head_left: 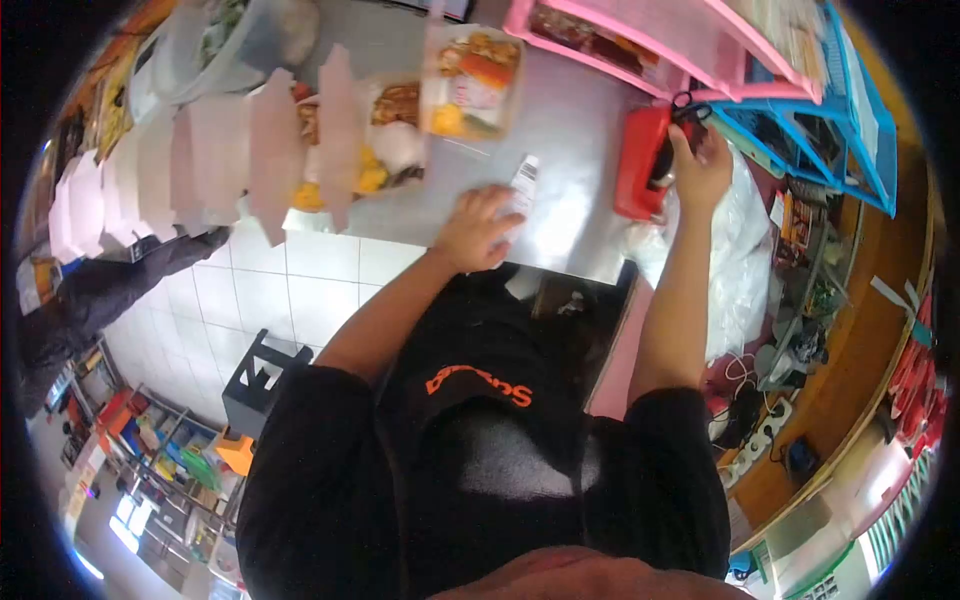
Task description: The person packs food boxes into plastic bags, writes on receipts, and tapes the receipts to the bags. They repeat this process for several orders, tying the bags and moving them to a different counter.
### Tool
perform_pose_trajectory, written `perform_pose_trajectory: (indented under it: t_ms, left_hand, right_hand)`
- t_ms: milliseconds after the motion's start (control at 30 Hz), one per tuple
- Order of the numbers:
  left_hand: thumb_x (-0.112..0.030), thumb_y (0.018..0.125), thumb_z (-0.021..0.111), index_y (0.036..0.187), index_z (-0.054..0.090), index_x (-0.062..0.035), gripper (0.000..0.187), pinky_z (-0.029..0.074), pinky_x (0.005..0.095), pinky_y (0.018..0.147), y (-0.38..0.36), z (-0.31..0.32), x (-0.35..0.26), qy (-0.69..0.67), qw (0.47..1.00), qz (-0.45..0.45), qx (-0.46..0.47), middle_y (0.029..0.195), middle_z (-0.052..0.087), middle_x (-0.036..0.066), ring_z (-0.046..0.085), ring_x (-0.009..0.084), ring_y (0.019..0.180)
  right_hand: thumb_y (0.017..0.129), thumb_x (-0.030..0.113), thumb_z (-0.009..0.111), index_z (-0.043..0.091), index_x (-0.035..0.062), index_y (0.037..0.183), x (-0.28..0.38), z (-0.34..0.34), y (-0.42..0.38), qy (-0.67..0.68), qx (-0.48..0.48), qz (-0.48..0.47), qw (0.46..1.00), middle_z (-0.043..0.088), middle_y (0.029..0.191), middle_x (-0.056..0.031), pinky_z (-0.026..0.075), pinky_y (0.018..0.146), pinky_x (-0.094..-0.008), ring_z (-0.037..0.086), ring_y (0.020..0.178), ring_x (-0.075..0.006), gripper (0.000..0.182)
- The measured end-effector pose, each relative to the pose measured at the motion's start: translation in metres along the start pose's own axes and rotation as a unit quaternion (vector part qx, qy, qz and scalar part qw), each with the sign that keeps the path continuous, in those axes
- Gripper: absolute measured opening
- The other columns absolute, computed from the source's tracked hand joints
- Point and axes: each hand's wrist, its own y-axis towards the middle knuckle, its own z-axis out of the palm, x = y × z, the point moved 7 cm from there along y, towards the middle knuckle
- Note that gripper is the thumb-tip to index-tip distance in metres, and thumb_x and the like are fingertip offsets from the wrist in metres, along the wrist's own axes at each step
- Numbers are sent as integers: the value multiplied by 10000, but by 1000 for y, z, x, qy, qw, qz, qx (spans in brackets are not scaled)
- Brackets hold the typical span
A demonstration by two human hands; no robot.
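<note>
My left hand [483, 228] lies palm down near the front edge of the metal table [575, 130], fingers loosely spread. Its fingertips are right at a small white printed slip [524, 183]. My right hand [703, 168] is at the right side of a red holder [638, 165], thumb up and apart from the part-curled fingers. Just beyond its fingertips are the black handles of a pair of scissors [686, 104]. A dark object [662, 162] shows inside the holder beside my right thumb.
Open food boxes [472, 85] with filled compartments stand on the table, their raised lids [275, 150] in a row leftward. A pink rack [640, 45] and a blue rack [850, 130] border the back right. Clear plastic bags [738, 260] lie beneath my right forearm.
</note>
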Motion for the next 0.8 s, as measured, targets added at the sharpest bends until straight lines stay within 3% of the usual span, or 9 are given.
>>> perform_pose_trajectory:
  t_ms: [100, 200, 300, 367, 433, 567, 667, 733, 800]
  left_hand:
    - [-238, 694, 682, 1215, 585, -142, 539, 288, 519, 1042, -3, 3, -2, 25, 998, 13, 52, 1395, 434, 95, 355, 331, 1309]
    - [-207, 730, 646, 1301, 538, -180, 582, 224, 531, 1090, 4, 19, -4, 53, 983, 42, 169, 1490, 359, 45, 296, 308, 1375]
    - [-205, 739, 649, 1335, 512, -164, 612, 210, 525, 1102, 41, 30, -11, 78, 978, 67, 180, 1493, 358, 37, 277, 288, 1392]
    - [-210, 744, 656, 1327, 522, -147, 601, 219, 498, 1102, 79, 49, -12, 134, 977, 84, 145, 1503, 346, 33, 274, 270, 1392]
    - [-219, 745, 658, 1269, 561, -148, 537, 243, 474, 1088, 116, 59, -19, 124, 979, 76, 144, 1457, 398, 35, 305, 253, 1367]
    - [-242, 722, 679, 1202, 592, -151, 496, 266, 463, 1066, 148, 63, -27, 117, 974, 71, 181, 1385, 458, 34, 354, 243, 1324]
    - [-262, 688, 706, 1152, 601, -152, 488, 274, 463, 1056, 117, 68, -20, 99, 975, 57, 193, 1324, 491, 32, 376, 246, 1298]
    - [-271, 666, 719, 1169, 592, -160, 531, 278, 475, 1050, 92, 66, -15, 82, 987, 93, 97, 1360, 471, 37, 364, 254, 1310]
    - [-270, 675, 716, 1195, 578, -165, 548, 273, 489, 1053, 75, 61, -16, 71, 988, 83, 109, 1385, 454, 44, 353, 260, 1320]
  right_hand:
    - [606, 274, 843, 589, -14, 1172, 7, 5, -55, -78, 89, 33, 992, 681, 938, -161, 505, 794, -362, 646, 848, -297, 684]
    - [577, 214, 816, 427, -6, 1356, 46, 12, -79, -260, 30, -52, 964, 674, 952, -199, 523, 804, -393, 651, 875, -370, 898]
    - [573, 165, 779, 299, -37, 1420, 7, 8, -66, -302, 106, 21, 947, 662, 988, -244, 535, 798, -421, 646, 910, -413, 994]
    - [573, 167, 807, 286, -113, 1398, -8, 4, -56, -252, 215, 158, 930, 642, 1065, -276, 529, 817, -411, 639, 981, -401, 1016]
    - [569, 144, 864, 250, -103, 1404, -55, 3, -54, -130, 205, 87, 966, 638, 1138, -227, 509, 854, -346, 652, 1016, -294, 1065]
    - [571, 207, 872, 310, -67, 1397, -7, 7, -81, -133, 180, 74, 972, 635, 1155, -203, 495, 881, -372, 629, 1042, -331, 1036]
    - [568, 280, 853, 460, -62, 1300, 24, 11, -109, -367, 152, 74, 915, 613, 1125, -254, 456, 940, -429, 579, 1050, -427, 899]
    - [578, 263, 846, 487, -63, 1277, 12, 13, -115, -309, 129, 44, 941, 610, 1136, -257, 459, 942, -422, 580, 1056, -430, 851]
    - [641, 200, 833, 549, -64, 1219, -1, 2, -114, -199, 80, 15, 977, 613, 1171, -236, 476, 926, -383, 611, 1062, -372, 695]
